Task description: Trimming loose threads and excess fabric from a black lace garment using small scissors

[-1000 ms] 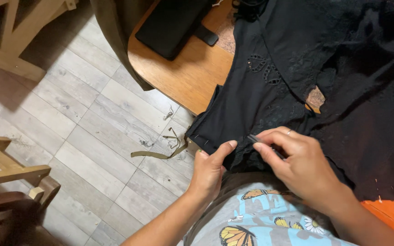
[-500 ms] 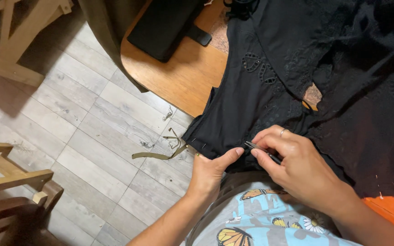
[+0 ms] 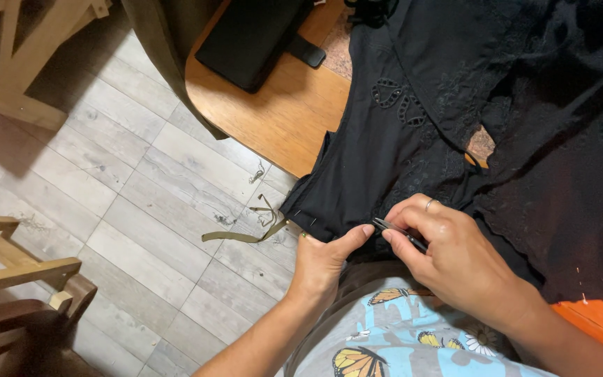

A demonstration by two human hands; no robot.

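Observation:
A black embroidered garment (image 3: pixel 455 126) lies spread over a wooden table (image 3: pixel 280 119), its hem hanging off the near edge. My left hand (image 3: pixel 326 262) pinches that hem from below, thumb pressed on the fabric. My right hand (image 3: pixel 455 258), a ring on one finger, grips a small dark metal tool (image 3: pixel 399 232) whose tip touches the hem just beside the left thumb. A few pins stick out of the hem at its left end.
A black flat case (image 3: pixel 252 38) rests on the table's far left part. Olive fabric strips and thread scraps (image 3: pixel 246 234) lie on the grey plank floor. Wooden chairs (image 3: pixel 15 279) stand at the left. Olive cloth hangs off the table's left edge.
Both hands stayed on the hem; the right hand with the tool edged slightly left toward the left thumb. The camera view shifted a little.

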